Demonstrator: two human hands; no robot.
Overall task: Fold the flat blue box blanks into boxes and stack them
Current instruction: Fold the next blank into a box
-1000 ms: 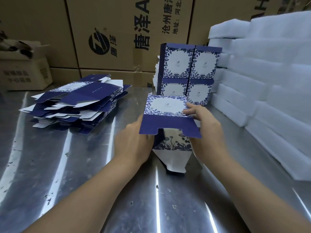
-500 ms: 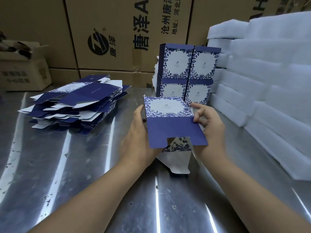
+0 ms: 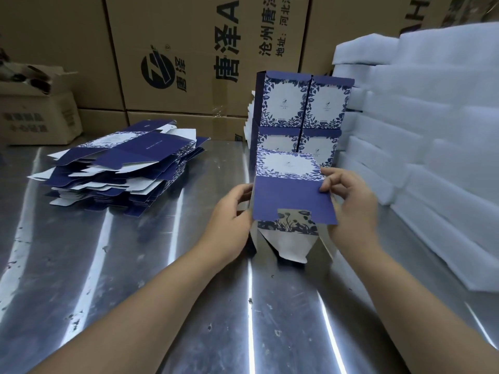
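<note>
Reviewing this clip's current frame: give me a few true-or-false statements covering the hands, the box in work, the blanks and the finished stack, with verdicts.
1. Both the left hand and the right hand grip the partly folded box. True.
2. The pile of flat blanks lies to the right of that box. False: it lies to its left on the metal table.
3. Finished boxes stand stacked two high behind it. True.
4. The box's near end is closed. False: a white flap sticks out loose there.
5. White foam sheets are stacked on the right. True.
</note>
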